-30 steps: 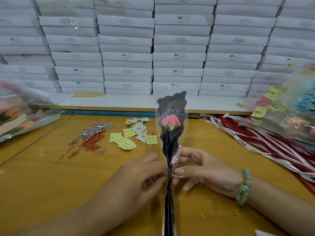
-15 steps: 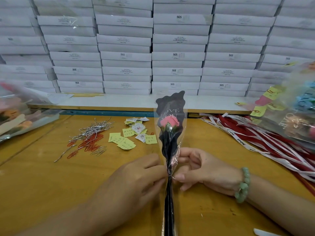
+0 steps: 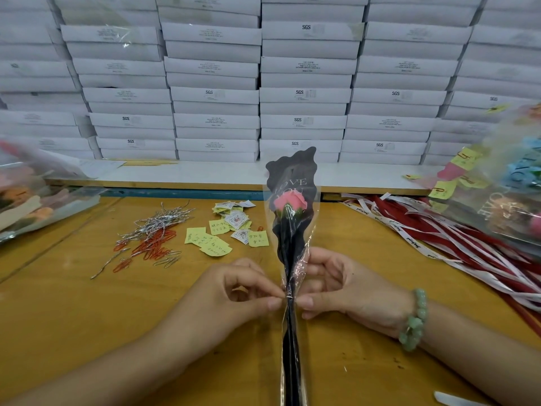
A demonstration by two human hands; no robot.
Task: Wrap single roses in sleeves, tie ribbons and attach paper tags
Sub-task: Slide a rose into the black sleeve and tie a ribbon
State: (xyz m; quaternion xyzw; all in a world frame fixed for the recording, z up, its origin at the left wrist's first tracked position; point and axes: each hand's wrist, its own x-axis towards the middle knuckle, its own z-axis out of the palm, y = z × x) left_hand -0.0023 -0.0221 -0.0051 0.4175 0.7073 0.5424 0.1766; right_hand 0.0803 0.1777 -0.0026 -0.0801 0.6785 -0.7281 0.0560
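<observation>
A pink rose (image 3: pixel 290 201) stands upright in a clear and black sleeve (image 3: pixel 292 174) printed LOVE YOU, above the yellow table (image 3: pixel 58 312). A thin silver twist tie (image 3: pixel 289 296) circles the sleeve's narrow neck. My left hand (image 3: pixel 237 294) pinches the tie from the left with thumb and forefinger. My right hand (image 3: pixel 345 288), with a green bead bracelet at the wrist, pinches it from the right. The stem runs down out of the frame's bottom edge.
Silver ties (image 3: pixel 159 219), red and silver paper clips (image 3: pixel 152 247) and yellow and white paper tags (image 3: pixel 225 230) lie behind my left hand. Red and white ribbons (image 3: pixel 456 244) spread at right under wrapped roses (image 3: pixel 503 183). More wrapped flowers (image 3: pixel 29 200) lie at left. White boxes (image 3: pixel 263 83) are stacked behind.
The loose tie ends that stuck out to the right a second ago are now drawn tight against the sleeve. Both hands have stayed at the neck, fingers shifting slightly.
</observation>
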